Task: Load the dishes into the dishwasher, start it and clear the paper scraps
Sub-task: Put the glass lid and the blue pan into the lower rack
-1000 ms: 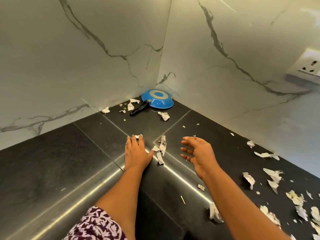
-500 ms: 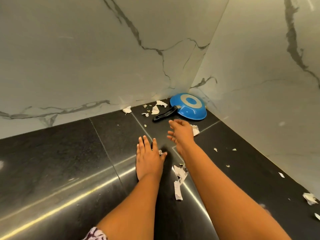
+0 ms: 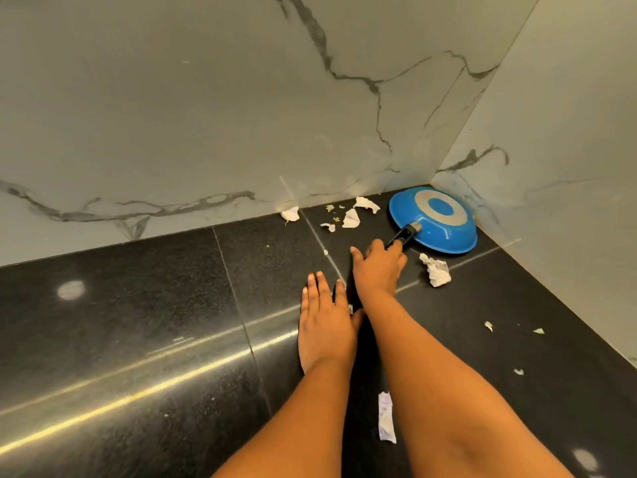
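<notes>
A blue frying pan (image 3: 444,225) lies upside down in the far corner of the black countertop (image 3: 138,322), its black handle (image 3: 406,232) pointing toward me. My right hand (image 3: 377,270) reaches over the handle's near end, and its fingers curl round it. My left hand (image 3: 325,326) rests flat on the counter just behind, fingers straight. Torn paper scraps lie around: a crumpled scrap (image 3: 436,270) right of my right hand, several white scraps (image 3: 351,219) left of the pan, and a paper strip (image 3: 385,417) between my forearms.
Marble walls (image 3: 206,115) meet in a corner right behind the pan. One more scrap (image 3: 290,213) sits against the left wall. Tiny bits (image 3: 488,326) dot the counter on the right. The counter's left half shows only light reflections.
My right hand has moved forward from the middle of the counter to the pan handle and closed over it. My left hand stays flat. The view has turned left.
</notes>
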